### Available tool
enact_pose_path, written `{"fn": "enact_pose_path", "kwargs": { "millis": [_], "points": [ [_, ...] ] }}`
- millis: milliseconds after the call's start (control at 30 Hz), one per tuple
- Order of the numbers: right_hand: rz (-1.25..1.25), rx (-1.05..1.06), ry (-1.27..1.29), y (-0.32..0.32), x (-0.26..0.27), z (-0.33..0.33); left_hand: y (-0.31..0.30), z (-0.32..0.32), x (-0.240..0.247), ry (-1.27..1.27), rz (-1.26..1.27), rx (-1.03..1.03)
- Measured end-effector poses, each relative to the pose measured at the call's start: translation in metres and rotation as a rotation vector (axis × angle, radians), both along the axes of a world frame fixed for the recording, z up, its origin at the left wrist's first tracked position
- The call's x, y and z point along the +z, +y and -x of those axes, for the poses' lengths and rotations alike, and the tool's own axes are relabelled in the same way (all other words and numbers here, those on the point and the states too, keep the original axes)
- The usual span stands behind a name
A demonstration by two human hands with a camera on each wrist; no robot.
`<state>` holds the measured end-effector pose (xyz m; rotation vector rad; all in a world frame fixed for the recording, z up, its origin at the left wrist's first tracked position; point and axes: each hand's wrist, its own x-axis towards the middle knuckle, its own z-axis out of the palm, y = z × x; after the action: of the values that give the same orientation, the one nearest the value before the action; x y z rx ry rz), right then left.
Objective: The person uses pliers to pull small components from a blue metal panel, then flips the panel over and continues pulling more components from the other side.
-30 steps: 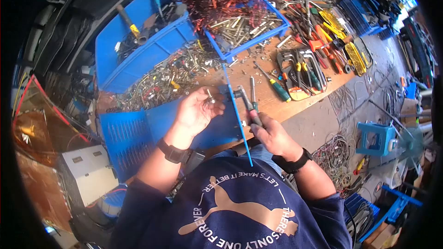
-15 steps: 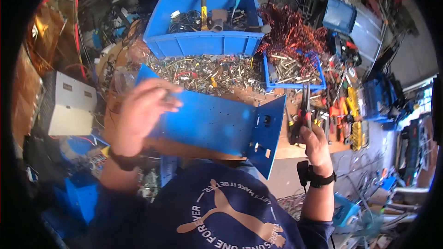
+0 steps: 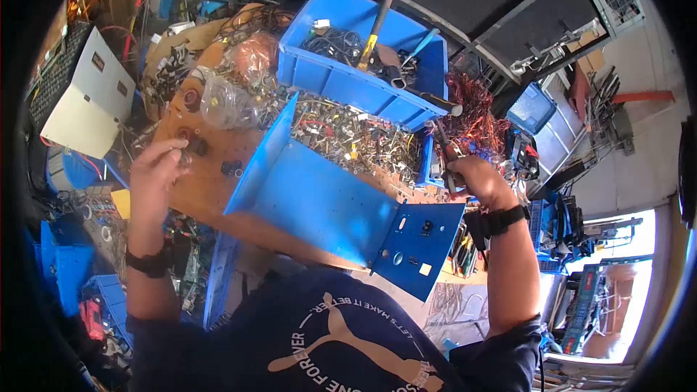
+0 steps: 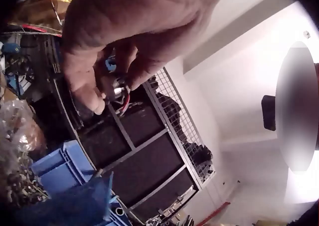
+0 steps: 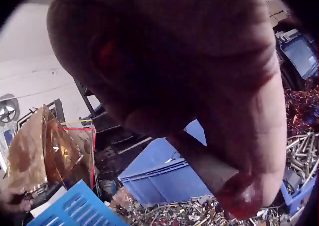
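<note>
L hand (image 3: 152, 181) fingers pinching part (image 4: 118, 91), L of panel (image 3: 327, 192) | panel btwn hands on surface (image 3: 200, 192), long axis approx L–R, slanting dn to R in head view | R hand (image 3: 481, 180) fingers clamped rnd tool (image 5: 202, 162)

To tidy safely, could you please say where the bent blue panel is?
In the head view, the bent blue panel lies centrally between the left hand and right hand, in front of the large blue bin.

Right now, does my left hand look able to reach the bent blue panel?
Probably yes: only bench top and small dark parts seem to lie between your left hand and the blue panel. That hand pinches a small metal piece, though.
</note>
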<state>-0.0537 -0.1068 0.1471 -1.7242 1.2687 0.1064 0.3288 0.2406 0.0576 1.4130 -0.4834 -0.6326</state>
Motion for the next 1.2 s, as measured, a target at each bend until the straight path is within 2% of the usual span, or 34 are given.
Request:
{"fn": "enact_pose_path", "kwargs": {
  "millis": [167, 233, 267, 300, 333, 433, 500, 600, 700, 800, 867, 900, 933, 967, 1033, 1067, 1100, 1133, 1200],
  "points": [
    [0.068, -0.110, 0.091, -0.004, 0.007, -0.024, 0.000, -0.026, -0.042, 0.020, -0.155, 0.025],
    [0.297, 0.163, 0.032, -0.017, -0.002, -0.007, 0.000, -0.036, -0.060, 0.044, -0.174, 0.032],
    [0.225, -0.170, -0.154, 0.018, 0.015, -0.027, -0.002, -0.041, -0.073, 0.055, -0.162, 0.024],
    [0.104, -0.191, -0.071, -0.007, 0.004, -0.015, -0.003, -0.045, -0.087, 0.070, -0.146, 0.017],
    [0.078, -0.268, -0.117, 0.006, 0.015, -0.019, -0.002, -0.050, -0.101, 0.045, -0.172, 0.016],
    [0.035, -0.277, -0.163, 0.014, 0.030, -0.001, -0.009, -0.060, -0.133, -0.015, -0.272, -0.001],
    [0.060, -0.411, -0.264, 0.029, 0.032, 0.014, -0.014, -0.062, -0.149, -0.038, -0.395, -0.002],
    [0.020, -0.448, -0.459, 0.053, 0.043, 0.046, -0.020, -0.062, -0.183, -0.402, -0.441, -0.002],
    [0.077, -0.501, -0.479, 0.069, 0.044, 0.098, -0.023, -0.064, -0.226, -0.336, -0.401, 0.057],
    [0.126, -0.554, -0.470, 0.094, 0.037, 0.141, -0.030, -0.049, -0.217, -0.335, -0.556, 0.115],
    [0.154, -0.669, -0.445, 0.111, 0.023, 0.171, -0.019, -0.056, -0.232, -0.471, -0.587, 0.129],
    [0.174, -0.787, -0.358, 0.124, 0.021, 0.167, -0.028, -0.056, -0.243, -0.539, -0.571, 0.100],
    [0.201, -0.762, -0.307, 0.135, 0.018, 0.171, -0.067, -0.030, -0.225, -0.536, -0.525, 0.013],
    [0.187, -0.877, -0.267, 0.144, 0.012, 0.179, -0.074, -0.038, -0.221, -0.537, -0.509, -0.039],
    [0.135, -0.895, -0.225, 0.158, -0.004, 0.197, -0.072, -0.011, -0.201, -0.552, -0.484, -0.120],
    [0.133, -0.814, -0.202, 0.166, -0.013, 0.204, -0.059, -0.005, -0.195, -0.570, -0.477, -0.141],
    [0.111, -0.922, -0.214, 0.172, -0.026, 0.207, -0.059, -0.001, -0.188, -0.596, -0.476, -0.149],
    [0.073, -0.943, -0.251, 0.179, -0.040, 0.216, -0.055, 0.000, -0.187, -0.627, -0.479, -0.141],
    [0.068, -0.891, 0.013, 0.182, -0.064, 0.225, -0.039, -0.010, -0.188, -0.688, -0.503, -0.102]
  ]
}}
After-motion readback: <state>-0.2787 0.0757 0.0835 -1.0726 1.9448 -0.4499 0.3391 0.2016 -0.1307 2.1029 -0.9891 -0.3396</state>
